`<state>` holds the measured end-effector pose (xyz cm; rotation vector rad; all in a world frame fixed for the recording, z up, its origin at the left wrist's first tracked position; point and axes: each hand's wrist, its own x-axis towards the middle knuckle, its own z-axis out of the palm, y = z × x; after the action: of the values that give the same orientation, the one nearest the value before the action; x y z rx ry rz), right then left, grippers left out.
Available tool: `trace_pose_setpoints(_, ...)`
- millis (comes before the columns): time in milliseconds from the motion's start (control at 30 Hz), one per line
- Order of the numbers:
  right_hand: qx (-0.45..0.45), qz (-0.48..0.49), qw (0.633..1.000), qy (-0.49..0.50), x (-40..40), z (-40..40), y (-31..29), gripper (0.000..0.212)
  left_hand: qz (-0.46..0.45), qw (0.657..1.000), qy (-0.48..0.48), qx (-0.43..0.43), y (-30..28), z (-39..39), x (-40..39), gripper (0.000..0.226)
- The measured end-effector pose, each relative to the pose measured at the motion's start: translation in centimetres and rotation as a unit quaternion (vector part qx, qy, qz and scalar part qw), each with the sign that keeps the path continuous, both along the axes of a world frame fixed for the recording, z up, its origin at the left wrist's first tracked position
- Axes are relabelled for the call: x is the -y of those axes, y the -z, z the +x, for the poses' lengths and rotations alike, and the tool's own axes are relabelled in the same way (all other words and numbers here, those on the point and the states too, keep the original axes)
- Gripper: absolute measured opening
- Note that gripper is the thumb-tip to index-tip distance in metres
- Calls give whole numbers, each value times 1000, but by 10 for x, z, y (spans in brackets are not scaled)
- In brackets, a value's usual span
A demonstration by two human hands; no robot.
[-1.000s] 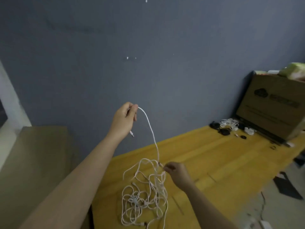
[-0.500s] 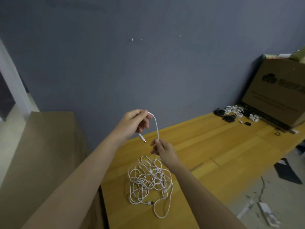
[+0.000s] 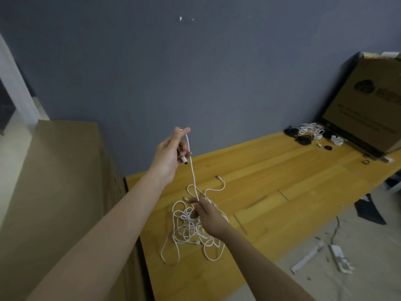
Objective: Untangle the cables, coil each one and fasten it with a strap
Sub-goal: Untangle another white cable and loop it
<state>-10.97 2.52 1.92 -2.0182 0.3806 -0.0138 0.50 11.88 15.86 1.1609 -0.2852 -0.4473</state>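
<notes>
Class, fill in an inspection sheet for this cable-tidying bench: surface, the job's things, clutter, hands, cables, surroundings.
Surface: yellow wooden bench top, scuffed.
Job's things: tangled white cables heaped on the bench; coiled cables at the far end.
Clutter: small dark items beside the coils.
Hands: left hand raised, pinching a cable end; right hand pinching the same cable above the heap.
Cables: one strand taut between the hands.
Surroundings: grey wall; cardboard box; power strip on the floor.

A bare, makeshift workroom: plain grey wall (image 3: 217,72), long yellow wooden table (image 3: 293,170), large cardboard box (image 3: 368,105) at the far right, unfinished concrete floor (image 3: 358,246) littered with scraps.
</notes>
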Motion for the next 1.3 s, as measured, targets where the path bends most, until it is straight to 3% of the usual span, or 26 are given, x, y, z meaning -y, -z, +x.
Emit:
trace_pose_setpoints(100,-27,-97,995,-20,1,-10,19,32,34,999,1,6,23,8,2,29)
trace_pose_setpoints(200,2,-258,963,-82,7,-15,35,42,118,992,20,36,44,11,6,34)
trace_pose_setpoints(333,63,-389,909,-139,6,-19,37,61,217,963,100,129,72,9,11,40)
trace_pose_setpoints(400,127,-433,884,-120,9,-19,34,57,278,931,152,183,87,11,12,44)
trace_pose_setpoints(567,284,-442,851,-17,38,-13,8,17,400,835,251,282,98,17,13,46)
trace_pose_setpoints(667,308,-376,871,75,60,-7,-9,16,461,759,281,364,86,16,13,35)
trace_pose_setpoints(700,306,-347,879,112,65,-5,-13,20,467,749,282,376,80,16,13,35)
trace_pose_setpoints(833,255,-201,920,218,82,6,-21,15,441,776,303,334,68,16,8,57)
trace_pose_setpoints(900,196,-169,946,193,89,14,-10,9,428,771,336,331,65,17,9,53)
trace_pose_setpoints(1000,114,-103,977,145,93,17,14,10,368,816,334,296,67,20,13,42)
trace_pose_setpoints(1067,64,-55,985,148,88,14,30,16,346,844,315,264,71,23,13,42)
trace_pose_setpoints(1200,-4,-12,996,94,71,15,48,15,324,869,290,235,72,30,13,42)
trace_pose_setpoints(1300,-32,37,993,109,62,26,49,17,302,890,269,211,70,33,14,41)
